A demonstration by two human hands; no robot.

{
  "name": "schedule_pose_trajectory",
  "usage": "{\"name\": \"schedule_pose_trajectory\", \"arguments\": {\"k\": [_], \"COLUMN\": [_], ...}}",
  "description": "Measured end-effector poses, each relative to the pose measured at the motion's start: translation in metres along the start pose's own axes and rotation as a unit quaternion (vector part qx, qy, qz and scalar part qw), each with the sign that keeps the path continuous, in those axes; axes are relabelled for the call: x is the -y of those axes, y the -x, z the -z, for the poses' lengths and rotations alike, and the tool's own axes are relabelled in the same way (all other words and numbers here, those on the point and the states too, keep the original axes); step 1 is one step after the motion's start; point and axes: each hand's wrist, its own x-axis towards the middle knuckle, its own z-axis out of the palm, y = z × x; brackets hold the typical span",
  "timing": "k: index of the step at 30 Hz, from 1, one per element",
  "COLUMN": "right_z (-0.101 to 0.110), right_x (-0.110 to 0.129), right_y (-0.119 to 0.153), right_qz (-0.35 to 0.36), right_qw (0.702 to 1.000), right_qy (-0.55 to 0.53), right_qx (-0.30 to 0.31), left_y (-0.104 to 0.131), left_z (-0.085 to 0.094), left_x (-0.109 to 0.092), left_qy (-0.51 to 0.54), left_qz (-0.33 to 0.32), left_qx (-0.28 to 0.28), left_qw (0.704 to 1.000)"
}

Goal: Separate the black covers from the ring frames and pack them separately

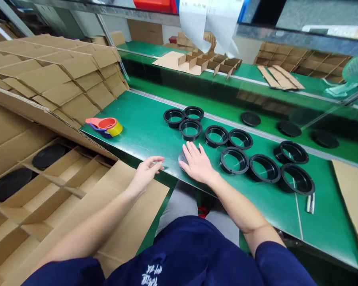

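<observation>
Disc [183, 158], right hand [195, 162] flat on top

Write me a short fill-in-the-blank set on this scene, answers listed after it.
1. The hand lying flat on the round dark piece is the person's ____ hand.
2. The tabletop under the black rings is ____ in colour.
3. At the far left of that tabletop, the roll of tape in the dispenser is ____ in colour.
4. The dividers standing in the box at the left are made of ____.

Missing words: right; green; yellow; cardboard.
</observation>
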Motion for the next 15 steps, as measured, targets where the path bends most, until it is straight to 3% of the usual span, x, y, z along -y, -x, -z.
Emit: {"name": "schedule_pose_trajectory", "arguments": {"k": [2,5,6,8,10,12,15], "right_z": [-0.007,-0.009,-0.011,-0.020,-0.033,-0.044,-0.047], "right_x": [-0.003,-0.008,-0.012,-0.021,-0.029,-0.030,-0.023], "right_y": [0.006,0.035,0.046,0.064,0.075,0.082,0.088], "right_qz": [-0.016,-0.124,-0.182,-0.282,-0.338,-0.364,-0.339], "right_qw": [0.999,0.974,0.957,0.921,0.884,0.862,0.856], "right_qy": [-0.026,-0.122,-0.165,-0.257,-0.317,-0.345,-0.379], "right_qx": [-0.027,-0.146,-0.153,-0.083,-0.054,-0.066,-0.093], "left_y": [0.000,0.009,0.011,0.007,-0.006,-0.017,-0.013], "left_z": [-0.009,-0.029,-0.038,-0.057,-0.073,-0.082,-0.076], "left_x": [-0.003,-0.010,-0.013,-0.017,-0.021,-0.025,-0.035], "left_qy": [-0.027,-0.087,-0.116,-0.213,-0.335,-0.428,-0.451], "left_qz": [-0.027,-0.187,-0.258,-0.342,-0.318,-0.266,-0.235], "left_qx": [0.012,0.045,0.071,0.129,0.208,0.243,0.242], "left_qw": [0.999,0.977,0.956,0.906,0.862,0.829,0.826]}}
